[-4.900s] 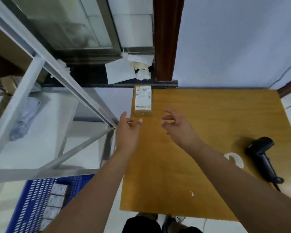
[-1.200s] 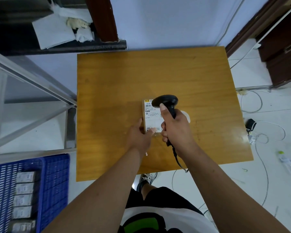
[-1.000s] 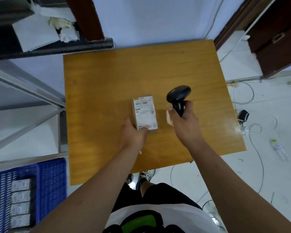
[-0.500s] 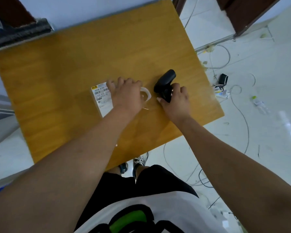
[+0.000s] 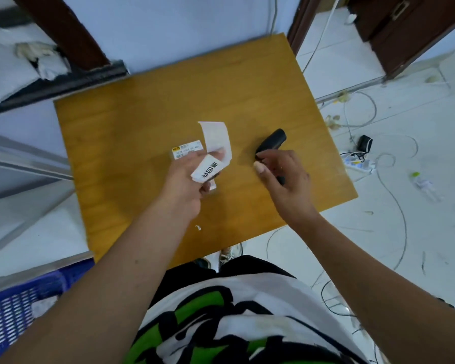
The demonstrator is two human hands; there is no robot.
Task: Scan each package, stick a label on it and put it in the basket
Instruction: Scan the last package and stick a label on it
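Observation:
A small package point(image 5: 186, 151) with a printed white label lies flat on the wooden table point(image 5: 132, 143), mostly hidden behind my left hand point(image 5: 187, 182). That hand holds up a curling white label strip point(image 5: 216, 145) whose lower end bears black characters. The black scanner point(image 5: 271, 142) lies on the table to the right. My right hand point(image 5: 281, 177) hovers over its handle with fingers spread, touching it at most lightly. A corner of the blue basket point(image 5: 16, 300) shows at the lower left.
A metal rack frame point(image 5: 24, 164) stands left of the table. Crumpled white paper point(image 5: 24, 64) lies on a dark ledge behind. Cables and a small black adapter point(image 5: 365, 143) litter the white floor on the right. A scrap of paper point(image 5: 198, 227) lies near the table's front edge.
The scanner has been laid down on the table and my right hand has loosened from it. My left hand has left the package and lifted the label strip.

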